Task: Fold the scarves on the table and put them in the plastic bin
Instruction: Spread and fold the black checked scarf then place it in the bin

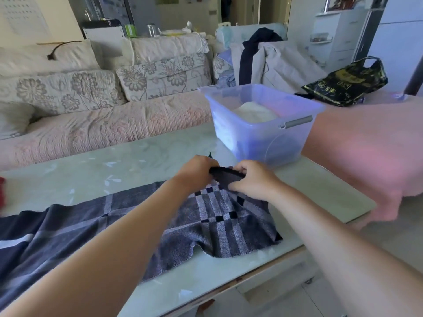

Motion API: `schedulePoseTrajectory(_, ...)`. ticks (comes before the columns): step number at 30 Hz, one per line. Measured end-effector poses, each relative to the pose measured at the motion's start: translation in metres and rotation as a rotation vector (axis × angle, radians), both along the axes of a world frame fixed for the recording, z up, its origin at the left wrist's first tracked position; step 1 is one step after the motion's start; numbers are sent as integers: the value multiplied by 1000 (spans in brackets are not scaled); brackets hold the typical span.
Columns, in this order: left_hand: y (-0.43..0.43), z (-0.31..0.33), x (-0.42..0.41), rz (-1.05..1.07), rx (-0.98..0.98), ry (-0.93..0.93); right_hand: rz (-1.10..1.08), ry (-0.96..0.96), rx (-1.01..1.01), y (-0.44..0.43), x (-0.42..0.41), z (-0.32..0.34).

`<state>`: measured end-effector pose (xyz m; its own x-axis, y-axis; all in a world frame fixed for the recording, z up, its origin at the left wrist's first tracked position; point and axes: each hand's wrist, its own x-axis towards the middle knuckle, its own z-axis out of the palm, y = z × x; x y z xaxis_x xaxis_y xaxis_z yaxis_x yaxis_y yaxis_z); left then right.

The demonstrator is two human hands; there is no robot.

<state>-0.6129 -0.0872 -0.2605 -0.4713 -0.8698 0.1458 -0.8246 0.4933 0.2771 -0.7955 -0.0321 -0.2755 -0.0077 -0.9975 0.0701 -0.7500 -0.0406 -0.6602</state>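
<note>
Left hand (196,171) and right hand (253,180) both clenched on far edge of plaid scarf (206,216), lifted off table (114,165)

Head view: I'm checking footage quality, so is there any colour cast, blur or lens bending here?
Head view: a pink-purple flare washes the right side beside the plastic bin; wide-angle bending curves the table edge; the checked scarf and both hands are fairly sharp; the background is softer.

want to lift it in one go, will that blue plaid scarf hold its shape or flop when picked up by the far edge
Likely floppy: the plaid scarf ripples along its near hem and bunches where the left hand and right hand pinch it. It looks like soft woven cloth, so probably light. Its long tail to the left would probably drag across the table.
</note>
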Motion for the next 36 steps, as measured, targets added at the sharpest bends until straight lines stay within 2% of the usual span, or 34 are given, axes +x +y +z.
schedulePoseTrajectory(2, -2, 6, 31, 17, -79, 19, 28, 239, 79, 2, 9, 5)
schedulePoseTrajectory(4, -4, 13, 65, 51, -154, 74, 92, 221, 140, 6, 25, 15)
schedulePoseTrajectory(7, 0, 25, 118, 122, -287, 116, 229, -55, 177, 14, 63, 33)
schedulePoseTrajectory(10, 11, 22, 177, 224, -338, 127, 313, -359, 214, 23, 110, 45)
schedulePoseTrajectory(12, 22, 10, 216, 280, -239, 3, 409, -510, 261, 28, 143, 44)
schedulePoseTrajectory(13, 31, 3, 232, 319, -127, -105, 474, -534, 300, 31, 157, 42)
schedulePoseTrajectory(15, 55, -11, 256, 381, 86, -274, 601, -460, 414, 36, 182, 35)
schedulePoseTrajectory(16, 67, -20, 265, 411, 132, -280, 637, -397, 463, 36, 191, 30)
schedulePoseTrajectory(18, 88, -37, 278, 412, 105, -164, 617, -287, 474, 36, 204, 23)
schedulePoseTrajectory(20, 106, -48, 279, 338, 86, -38, 525, -212, 408, 33, 207, 17)
schedulePoseTrajectory(23, 126, -34, 256, 219, 168, 62, 453, -120, 370, 34, 196, 15)
schedulePoseTrajectory(25, 141, -22, 238, 101, 253, 32, 437, -53, 365, 39, 183, 13)
schedulePoseTrajectory(27, 151, -22, 232, -18, 383, -79, 442, 20, 358, 46, 171, 11)
schedulePoseTrajectory(30, 157, -32, 233, -75, 384, -237, 473, 111, 352, 53, 160, 5)
schedulePoseTrajectory(33, 162, -32, 234, -24, 325, -181, 489, 199, 350, 60, 157, -2)
schedulePoseTrajectory(36, 167, -25, 236, -3, 393, -66, 520, 238, 348, 75, 165, -1)
